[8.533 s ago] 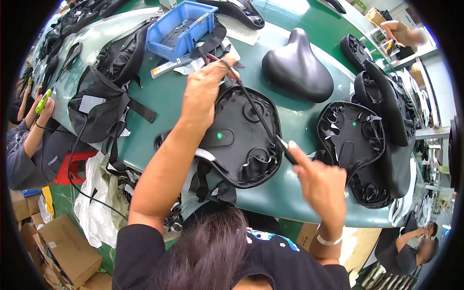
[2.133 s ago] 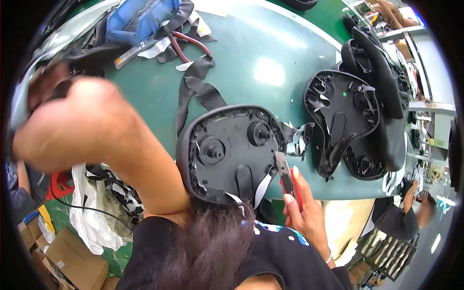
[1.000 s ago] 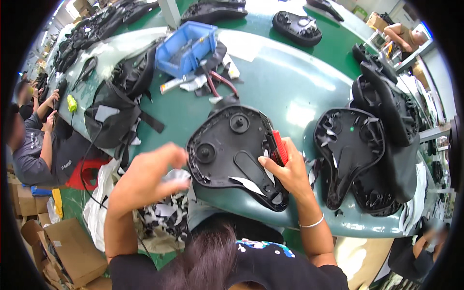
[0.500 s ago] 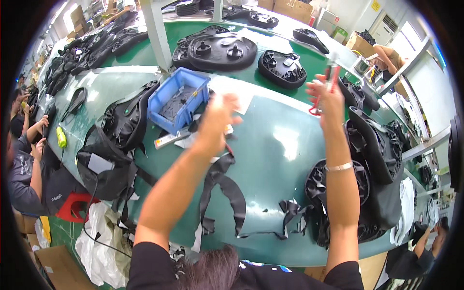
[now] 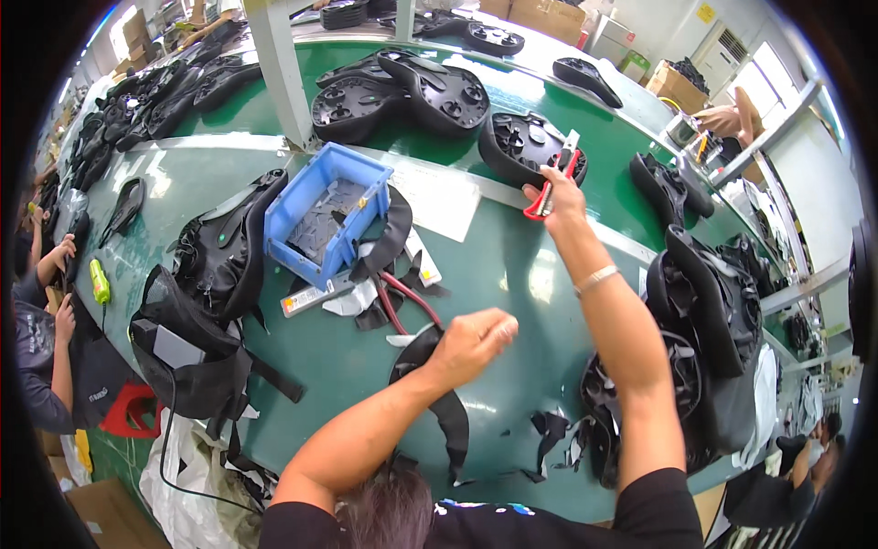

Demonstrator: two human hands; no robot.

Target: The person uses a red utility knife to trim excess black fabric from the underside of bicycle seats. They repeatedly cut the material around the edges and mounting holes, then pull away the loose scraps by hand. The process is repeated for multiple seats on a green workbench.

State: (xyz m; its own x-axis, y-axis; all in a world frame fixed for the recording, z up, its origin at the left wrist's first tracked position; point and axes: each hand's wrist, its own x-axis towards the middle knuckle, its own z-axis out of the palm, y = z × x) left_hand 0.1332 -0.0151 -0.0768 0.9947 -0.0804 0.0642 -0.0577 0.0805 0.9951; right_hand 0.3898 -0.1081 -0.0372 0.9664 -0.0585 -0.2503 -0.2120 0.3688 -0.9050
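My right hand (image 5: 560,194) grips a red utility knife (image 5: 553,178) over the far edge of the green table, its blade end pointing up and away. In the middle, my left hand (image 5: 471,348) is curled closed above a black fabric strip (image 5: 450,425). Whatever those fingers may hold is hidden. Just left of that hand lies a tool with two red handles (image 5: 395,295), partly under another curved black strip (image 5: 391,240). Behind it stands a blue bin (image 5: 315,265) with flat dark scraps inside.
Black padded shells (image 5: 233,242) rest at left, and more black covers (image 5: 704,302) are heaped at right. Beyond, several moulded black parts (image 5: 448,96) lie on a green surface. Scraps (image 5: 549,435) litter the near table. A co-worker (image 5: 41,320) sits at left.
My left hand has come down and nearer, from beside the bin. My right hand has moved left with the utility knife. The black parts on the far green surface are arranged differently.
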